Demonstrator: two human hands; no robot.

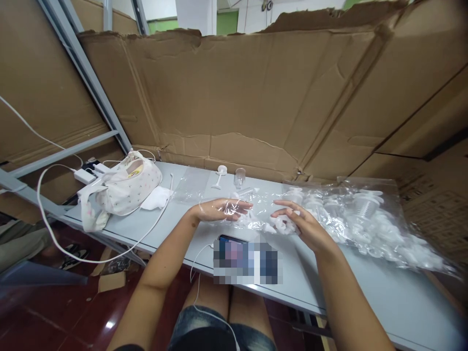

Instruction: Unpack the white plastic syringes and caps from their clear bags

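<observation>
My left hand (224, 209) is stretched out flat at a transparent plastic bag (261, 207), and part of the film lies over its fingers. Opposite it, my right hand (305, 226) hovers with fingers apart beside small white plastic pieces (283, 225). I cannot tell whether those pieces lie inside the bag or under it. Behind the hands stand a ribbed transparent plastic cup (240, 178) and a white plunger-like part (220, 176). A phone (234, 243), partly blurred out, rests on the table in front of both hands.
To the right, a large transparent bag (380, 229) holds several white and clear plastic parts. A patterned cloth bag (127, 187), white tissue (155, 199) and white cable (109, 261) are at the left. A cardboard wall (234, 97) closes the back of the grey table (197, 236).
</observation>
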